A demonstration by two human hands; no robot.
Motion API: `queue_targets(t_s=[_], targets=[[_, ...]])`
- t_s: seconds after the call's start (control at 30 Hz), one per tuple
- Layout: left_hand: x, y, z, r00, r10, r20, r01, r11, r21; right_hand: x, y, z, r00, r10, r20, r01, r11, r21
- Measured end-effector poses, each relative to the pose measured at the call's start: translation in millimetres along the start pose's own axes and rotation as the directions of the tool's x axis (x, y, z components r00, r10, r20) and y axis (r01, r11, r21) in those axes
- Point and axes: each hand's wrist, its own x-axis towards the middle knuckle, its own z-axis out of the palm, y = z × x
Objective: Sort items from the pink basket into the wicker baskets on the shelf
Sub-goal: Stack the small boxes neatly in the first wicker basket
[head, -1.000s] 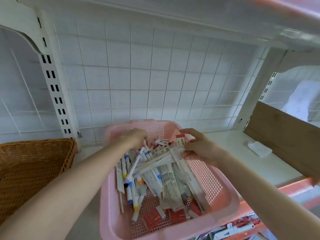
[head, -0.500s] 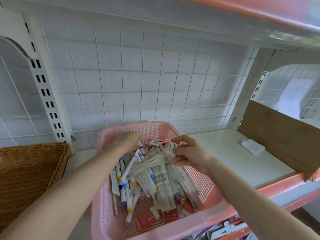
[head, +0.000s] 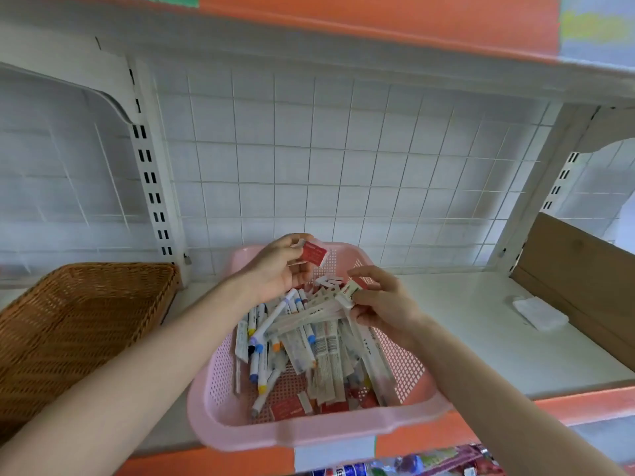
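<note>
The pink basket sits on the white shelf and holds several markers, long paper-wrapped packs and small red packets. My left hand is raised over the basket's far edge and pinches a small red and white packet. My right hand is over the basket's right side and grips a bundle of the long white packs at their upper ends. An empty wicker basket stands on the shelf to the left.
A white wire grid forms the back of the shelf. A slotted upright stands between the wicker basket and the pink one. A brown cardboard panel and a small white pad lie on the right. Another shelf hangs overhead.
My left hand has come up out of the basket with a small red and white packet. My right hand keeps its hold on the long white packs.
</note>
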Motion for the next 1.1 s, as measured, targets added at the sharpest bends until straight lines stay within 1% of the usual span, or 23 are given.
queue_targets(t_s=[0.07, 0.13, 0.17, 0.2, 0.23, 0.27, 0.3, 0.33, 0.4, 0.43, 0.5, 0.57, 0.7, 0.83, 0.93, 1.03, 1.1], targets=[[-12, -1, 7, 0.998, -0.037, -0.05, 0.031, 0.992, -0.126, 0, 0, 1, 1.0, 0.009, 0.029, -0.009, 1.0, 0.027], [-21, -1, 12, 0.99, -0.067, -0.124, 0.04, 0.977, -0.209, 0, 1, 1, 0.998, 0.014, 0.062, -0.017, 0.998, 0.053], [-25, -1, 14, 0.985, -0.064, -0.16, 0.026, 0.972, -0.234, 0, 1, 1, 0.997, 0.019, 0.081, -0.025, 0.997, 0.072], [-30, 0, 15, 0.981, -0.04, -0.191, -0.003, 0.975, -0.22, 0, 1, 1, 0.995, 0.026, 0.1, -0.036, 0.994, 0.098], [-35, 1, 14, 0.977, 0.0, -0.214, -0.035, 0.987, -0.158, 0, 1, 1, 0.992, 0.033, 0.122, -0.048, 0.991, 0.123], [-40, 1, 12, 0.973, 0.053, -0.224, -0.067, 0.996, -0.052, 0, 0, 1, 0.989, 0.037, 0.146, -0.058, 0.989, 0.138], [-46, 0, 9, 0.97, 0.113, -0.214, -0.097, 0.992, 0.083, 0, 0, 1, 0.985, 0.038, 0.167, -0.063, 0.987, 0.145], [-52, -1, 5, 0.966, 0.171, -0.195, -0.126, 0.966, 0.224, -2, -2, 3, 0.982, 0.034, 0.183, -0.061, 0.988, 0.141], [-64, -3, -5, 0.945, 0.281, -0.17, -0.17, 0.861, 0.479, -3, -6, 7, 0.981, 0.009, 0.194, -0.029, 0.994, 0.103], [-70, -3, -9, 0.929, 0.334, -0.16, -0.189, 0.799, 0.571, -4, -7, 10, 0.982, -0.014, 0.19, 0.002, 0.998, 0.065], [-81, -1, -15, 0.902, 0.414, -0.121, -0.229, 0.697, 0.68, -7, -12, 18, 0.981, -0.074, 0.178, 0.079, 0.997, -0.019], [-92, 0, -23, 0.888, 0.447, -0.107, -0.25, 0.665, 0.704, -11, -18, 28, 0.975, -0.13, 0.181, 0.143, 0.988, -0.058], [-116, 5, -46, 0.884, 0.453, -0.115, -0.252, 0.67, 0.699, -25, -29, 59, 0.961, -0.165, 0.223, 0.184, 0.981, -0.069], [-147, 14, -83, 0.875, 0.469, -0.116, -0.273, 0.677, 0.684, -40, -32, 105, 0.94, -0.191, 0.283, 0.22, 0.972, -0.076], [-180, 21, -122, 0.867, 0.486, -0.11, -0.276, 0.652, 0.707, -53, -29, 150, 0.925, -0.232, 0.3, 0.279, 0.952, -0.127], [-219, 29, -169, 0.852, 0.509, -0.119, -0.261, 0.611, 0.747, -68, -19, 204, 0.907, -0.295, 0.301, 0.366, 0.906, -0.214], [-248, 35, -203, 0.837, 0.532, -0.124, -0.218, 0.533, 0.817, -77, -10, 242, 0.88, -0.361, 0.309, 0.456, 0.826, -0.333]])
